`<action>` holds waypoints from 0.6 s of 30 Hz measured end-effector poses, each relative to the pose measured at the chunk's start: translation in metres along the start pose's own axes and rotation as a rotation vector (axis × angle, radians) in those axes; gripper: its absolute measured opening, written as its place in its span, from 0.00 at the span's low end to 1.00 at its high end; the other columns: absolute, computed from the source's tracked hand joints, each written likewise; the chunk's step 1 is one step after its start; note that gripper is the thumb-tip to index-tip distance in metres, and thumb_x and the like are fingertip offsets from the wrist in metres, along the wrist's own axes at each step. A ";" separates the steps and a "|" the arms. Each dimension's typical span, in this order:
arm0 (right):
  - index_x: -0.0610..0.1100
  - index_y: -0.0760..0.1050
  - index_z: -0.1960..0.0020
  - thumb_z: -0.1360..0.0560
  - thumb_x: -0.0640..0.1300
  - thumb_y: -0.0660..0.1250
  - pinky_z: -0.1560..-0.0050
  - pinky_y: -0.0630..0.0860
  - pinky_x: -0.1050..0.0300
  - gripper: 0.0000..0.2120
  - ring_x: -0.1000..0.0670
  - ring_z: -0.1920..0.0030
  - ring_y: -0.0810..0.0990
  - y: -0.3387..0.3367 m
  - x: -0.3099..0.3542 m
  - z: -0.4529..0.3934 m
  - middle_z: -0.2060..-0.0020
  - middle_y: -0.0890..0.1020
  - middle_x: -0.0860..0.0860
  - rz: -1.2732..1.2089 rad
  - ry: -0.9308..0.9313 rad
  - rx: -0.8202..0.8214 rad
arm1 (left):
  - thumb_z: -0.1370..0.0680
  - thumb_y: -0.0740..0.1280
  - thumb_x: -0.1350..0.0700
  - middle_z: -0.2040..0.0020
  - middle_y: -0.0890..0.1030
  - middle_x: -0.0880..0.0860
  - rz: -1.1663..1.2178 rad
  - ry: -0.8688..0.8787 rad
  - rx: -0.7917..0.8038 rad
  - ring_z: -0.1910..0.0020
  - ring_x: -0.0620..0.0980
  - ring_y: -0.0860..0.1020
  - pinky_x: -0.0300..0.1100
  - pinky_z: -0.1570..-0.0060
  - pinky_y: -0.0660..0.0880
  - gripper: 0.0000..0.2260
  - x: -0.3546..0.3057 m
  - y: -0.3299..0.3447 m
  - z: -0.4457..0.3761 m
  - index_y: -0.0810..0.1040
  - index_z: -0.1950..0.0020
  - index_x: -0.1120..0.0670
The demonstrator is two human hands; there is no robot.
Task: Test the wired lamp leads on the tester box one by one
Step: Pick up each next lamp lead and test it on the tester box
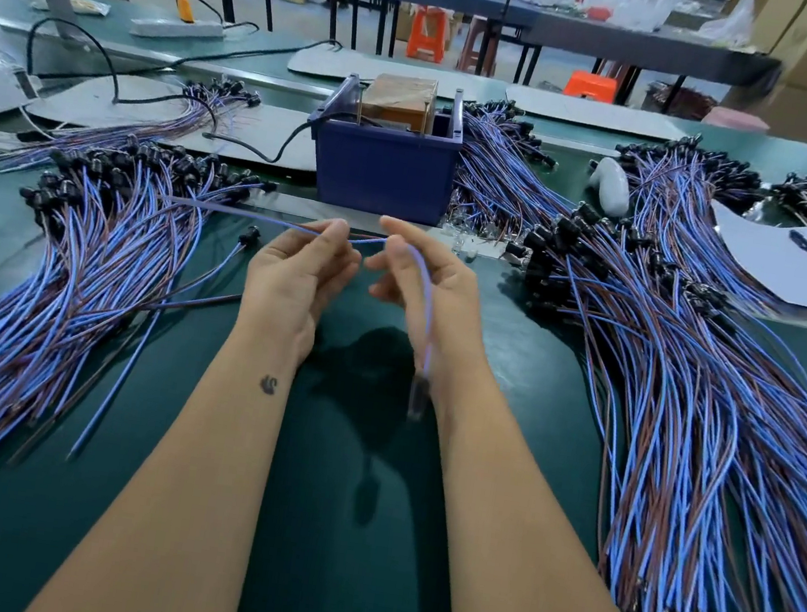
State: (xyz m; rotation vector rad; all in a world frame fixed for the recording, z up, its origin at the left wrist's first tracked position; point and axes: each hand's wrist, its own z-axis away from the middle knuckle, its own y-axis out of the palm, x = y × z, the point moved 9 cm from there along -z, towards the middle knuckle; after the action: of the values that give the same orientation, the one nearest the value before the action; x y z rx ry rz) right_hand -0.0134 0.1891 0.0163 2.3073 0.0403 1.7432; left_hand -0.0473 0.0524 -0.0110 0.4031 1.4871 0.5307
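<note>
1. Left hand [301,265] and right hand [421,277] both pinch one blue lamp lead [268,219] with curled fingers.
2. They're mid-worktop, just in front of the blue tester box [384,168].
3. Lead's socket end [419,396] dangles blurry by the right wrist.

Lamp end of the held lead [419,396] hangs by the right wrist, motion-blurred, so its shape can't be made out. Inside of the tester box [384,168] is mostly hidden behind its blue front wall; contacts too small to tell. Left wire pile [28,305] & right wire pile [711,427] both run off the pic edges, w/ near ends smeared, and both forearms are cut off at the bottom edge.
</note>
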 end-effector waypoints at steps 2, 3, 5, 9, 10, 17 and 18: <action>0.45 0.80 0.49 0.18 0.41 0.60 0.60 0.75 0.62 0.09 0.54 0.65 0.77 -0.019 0.004 -0.002 0.62 0.80 0.47 0.020 -0.032 -0.139 | 0.22 0.69 0.63 0.70 0.81 0.48 -0.231 0.089 0.082 0.70 0.42 0.79 0.35 0.62 0.79 0.05 -0.002 0.012 0.007 0.80 0.57 0.55; 0.47 0.79 0.53 0.17 0.43 0.59 0.59 0.74 0.62 0.11 0.54 0.64 0.76 -0.029 0.005 -0.003 0.61 0.80 0.49 0.067 -0.031 -0.210 | 0.23 0.70 0.64 0.69 0.81 0.48 -0.340 0.138 0.141 0.69 0.43 0.79 0.36 0.61 0.79 0.05 -0.003 0.021 0.012 0.81 0.57 0.56; 0.48 0.76 0.59 0.16 0.44 0.57 0.59 0.72 0.62 0.15 0.56 0.64 0.74 -0.047 0.006 -0.003 0.63 0.78 0.53 0.113 -0.005 -0.345 | 0.26 0.72 0.66 0.68 0.82 0.49 -0.507 0.207 0.276 0.68 0.43 0.78 0.35 0.61 0.78 0.05 0.000 0.042 0.025 0.83 0.57 0.57; 0.45 0.70 0.61 0.16 0.42 0.54 0.67 0.70 0.59 0.16 0.53 0.71 0.70 -0.073 0.016 -0.008 0.71 0.71 0.51 0.166 0.084 -0.465 | 0.28 0.73 0.71 0.61 0.85 0.55 -0.663 0.138 0.560 0.62 0.43 0.81 0.34 0.56 0.78 0.08 0.026 0.075 0.050 0.84 0.54 0.58; 0.45 0.71 0.60 0.16 0.42 0.54 0.66 0.69 0.56 0.15 0.51 0.69 0.69 -0.080 0.023 -0.010 0.70 0.70 0.51 0.279 0.092 -0.464 | 0.27 0.73 0.70 0.61 0.86 0.56 -0.729 0.122 0.583 0.63 0.43 0.81 0.34 0.56 0.77 0.09 0.031 0.076 0.053 0.85 0.56 0.57; 0.37 0.77 0.53 0.19 0.46 0.57 0.64 0.63 0.54 0.15 0.46 0.65 0.70 -0.155 0.101 -0.012 0.65 0.75 0.45 1.127 0.148 -0.339 | 0.26 0.73 0.65 0.60 0.86 0.55 -0.858 0.105 0.498 0.62 0.46 0.82 0.36 0.54 0.77 0.09 0.031 0.064 0.049 0.85 0.59 0.50; 0.37 0.74 0.56 0.19 0.46 0.57 0.63 0.63 0.53 0.14 0.44 0.65 0.69 -0.169 0.107 -0.008 0.65 0.74 0.43 1.190 0.173 -0.328 | 0.26 0.73 0.64 0.60 0.86 0.53 -0.860 0.104 0.499 0.61 0.46 0.82 0.37 0.54 0.78 0.09 0.032 0.065 0.049 0.85 0.59 0.49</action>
State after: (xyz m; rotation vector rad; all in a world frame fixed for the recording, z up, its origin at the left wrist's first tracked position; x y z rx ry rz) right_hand 0.0307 0.3727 0.0827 1.9746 -1.7327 2.1039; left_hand -0.0037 0.1269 0.0019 0.0836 1.7170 -0.5160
